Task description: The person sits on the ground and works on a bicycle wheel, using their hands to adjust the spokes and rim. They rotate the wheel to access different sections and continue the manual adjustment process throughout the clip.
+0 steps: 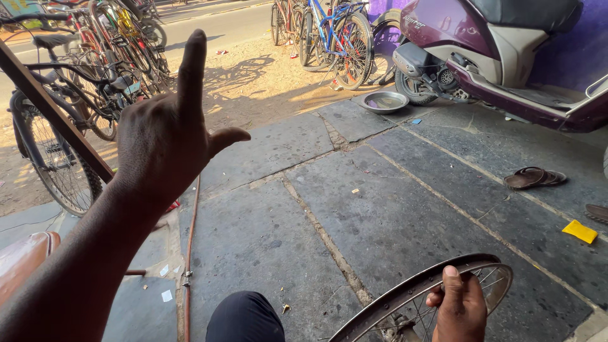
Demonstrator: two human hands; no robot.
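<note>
The right hand [461, 310] is clamped on the rim of a spoked bicycle wheel [405, 301], thumb laid over the top edge, a grip that seems meant to keep the bare metal hoop propped on edge rather than lying flat on the stone floor [354, 209]. The left hand [166, 136] is raised well above and to the left of the wheel, holding nothing, index finger pointing up and thumb spread wide, as if gesturing. Just left of the wheel a dark-clad knee [246, 316] pokes up from below. Farther left of it a thin reddish hose [189, 253] trails along the paving, probably left there within easy reach. Beyond the wheel, toward the sunlit dirt, a shallow metal basin [384, 101] sits at the paving's edge. To the wheel's upper right a purple scooter [500, 50] is parked against the wall, with a brown sandal [534, 178] and a yellow scrap [580, 231] nearer. Parked bicycles [95, 69] crowd the far left.
</note>
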